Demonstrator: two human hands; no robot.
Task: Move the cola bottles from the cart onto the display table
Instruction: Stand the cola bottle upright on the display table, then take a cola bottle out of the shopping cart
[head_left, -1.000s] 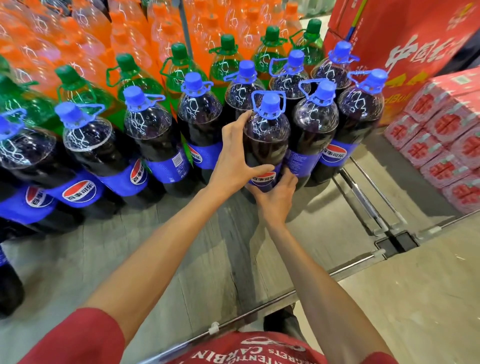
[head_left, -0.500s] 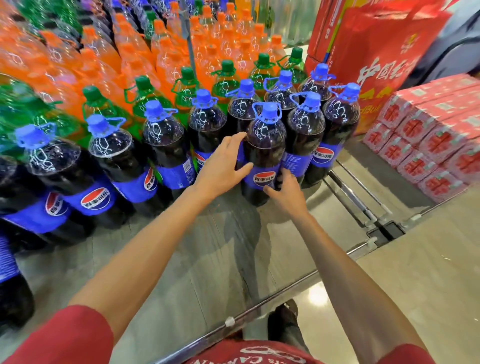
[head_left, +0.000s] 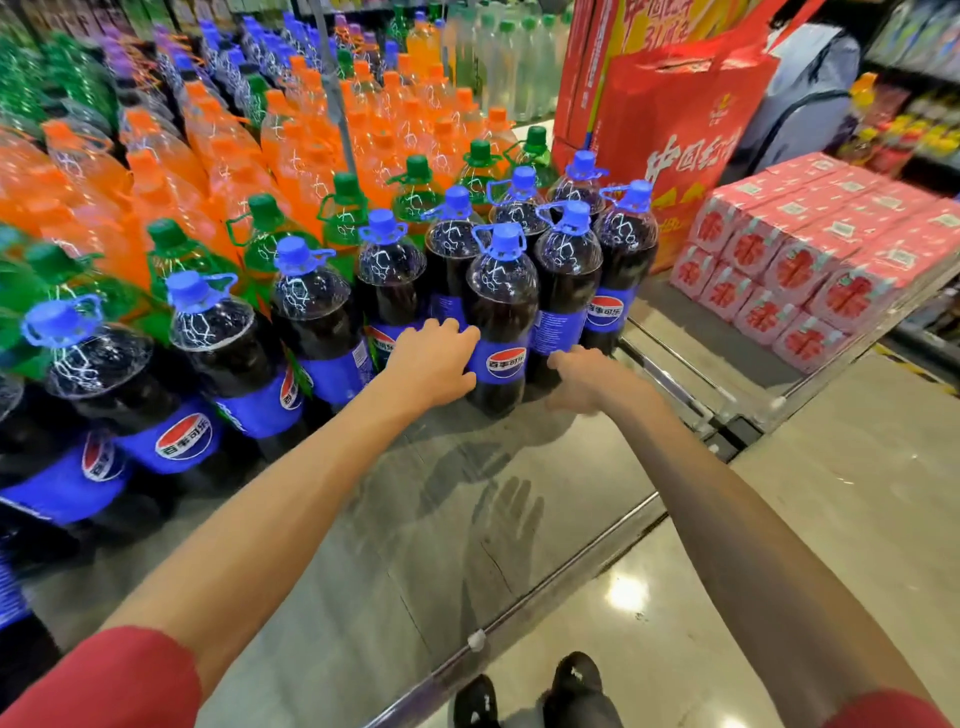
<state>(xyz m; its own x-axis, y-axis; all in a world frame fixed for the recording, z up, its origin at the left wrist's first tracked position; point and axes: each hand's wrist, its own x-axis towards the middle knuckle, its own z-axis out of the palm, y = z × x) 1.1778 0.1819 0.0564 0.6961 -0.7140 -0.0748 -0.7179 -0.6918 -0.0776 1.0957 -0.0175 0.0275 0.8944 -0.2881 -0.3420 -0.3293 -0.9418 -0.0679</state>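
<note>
The front cola bottle (head_left: 501, 317), dark with a blue cap and blue label, stands upright on the display table (head_left: 363, 561) in front of a row of like cola bottles (head_left: 317, 332). My left hand (head_left: 428, 364) sits against its left side, fingers curled round the label's edge and thumb by its lower body. My right hand (head_left: 584, 376) lies low on its right, fingers reaching to the bottle's base beside the neighbouring cola bottle (head_left: 566, 291). No cart is in view.
Green bottles (head_left: 340, 218) and orange bottles (head_left: 218, 171) fill the table behind the cola. Pink cartons (head_left: 810, 260) are stacked at the right, with a red bag (head_left: 675, 135) behind them. The table's metal edge (head_left: 561, 571) runs close to my shoes (head_left: 524, 696).
The view has pulled back and up, showing more of the display. My left hand slid lower on the bottle and its fingers curled. My right hand stays by the base.
</note>
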